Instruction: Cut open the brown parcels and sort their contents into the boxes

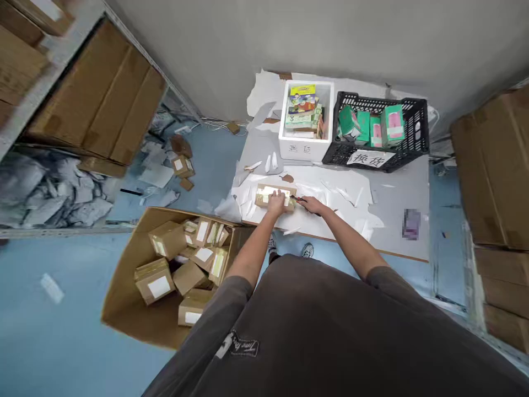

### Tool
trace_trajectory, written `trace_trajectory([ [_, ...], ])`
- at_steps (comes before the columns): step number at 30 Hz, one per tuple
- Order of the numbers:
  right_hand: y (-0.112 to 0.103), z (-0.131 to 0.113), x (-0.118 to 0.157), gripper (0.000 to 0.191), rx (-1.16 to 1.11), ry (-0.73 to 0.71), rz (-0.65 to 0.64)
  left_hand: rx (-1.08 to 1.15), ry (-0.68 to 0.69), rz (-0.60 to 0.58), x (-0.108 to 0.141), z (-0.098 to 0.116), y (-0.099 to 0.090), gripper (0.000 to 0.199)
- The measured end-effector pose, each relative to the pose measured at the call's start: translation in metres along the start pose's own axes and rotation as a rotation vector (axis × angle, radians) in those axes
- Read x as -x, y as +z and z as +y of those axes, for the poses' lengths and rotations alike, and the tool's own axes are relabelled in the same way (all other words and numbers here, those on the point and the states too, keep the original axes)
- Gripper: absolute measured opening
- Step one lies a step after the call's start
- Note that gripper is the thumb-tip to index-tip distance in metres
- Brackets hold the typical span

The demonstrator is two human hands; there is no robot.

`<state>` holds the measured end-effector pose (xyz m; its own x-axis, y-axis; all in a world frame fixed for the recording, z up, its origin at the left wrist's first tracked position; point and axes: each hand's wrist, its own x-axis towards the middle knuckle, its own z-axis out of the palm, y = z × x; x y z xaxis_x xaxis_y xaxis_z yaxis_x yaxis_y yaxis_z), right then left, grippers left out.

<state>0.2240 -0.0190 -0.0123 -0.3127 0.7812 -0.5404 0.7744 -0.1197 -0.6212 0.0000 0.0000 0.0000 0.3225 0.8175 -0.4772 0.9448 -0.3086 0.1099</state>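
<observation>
Along the back of the table (388, 204), the white foam box (306, 148) and the black crate (403, 154) stand side by side and block the way forward. In front of them runs an open strip, where only low paper scraps (347, 194) lie. To the right of the right hand (311, 205) there is wide free surface; a pixelated object (411, 224) occupies its right side. On the left, a large carton (124, 309) obstructs the space just beside the table.
</observation>
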Motion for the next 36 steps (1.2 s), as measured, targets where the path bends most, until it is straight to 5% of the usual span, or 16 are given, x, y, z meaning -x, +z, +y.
trace_trajectory([
  [5,-0.013,0.0,-0.004,0.026,-0.073,0.093,-0.121,0.014,0.016,-0.023,-0.005,-0.002,-0.001,0.095],
  [12,0.0,-0.001,0.011,0.034,-0.414,0.193,-0.2,0.012,0.04,-0.003,-0.004,-0.003,0.004,0.098],
  [23,0.0,-0.004,0.007,0.032,-0.42,0.195,-0.186,0.053,0.068,0.022,-0.012,-0.007,0.007,0.081],
  [31,0.034,0.024,0.043,0.031,-0.372,0.156,-0.137,0.101,0.089,0.008,-0.01,-0.011,0.001,0.107],
  [36,0.057,0.028,0.06,0.031,-0.581,0.205,-0.101,0.164,0.092,0.073,-0.013,-0.024,-0.008,0.062],
])
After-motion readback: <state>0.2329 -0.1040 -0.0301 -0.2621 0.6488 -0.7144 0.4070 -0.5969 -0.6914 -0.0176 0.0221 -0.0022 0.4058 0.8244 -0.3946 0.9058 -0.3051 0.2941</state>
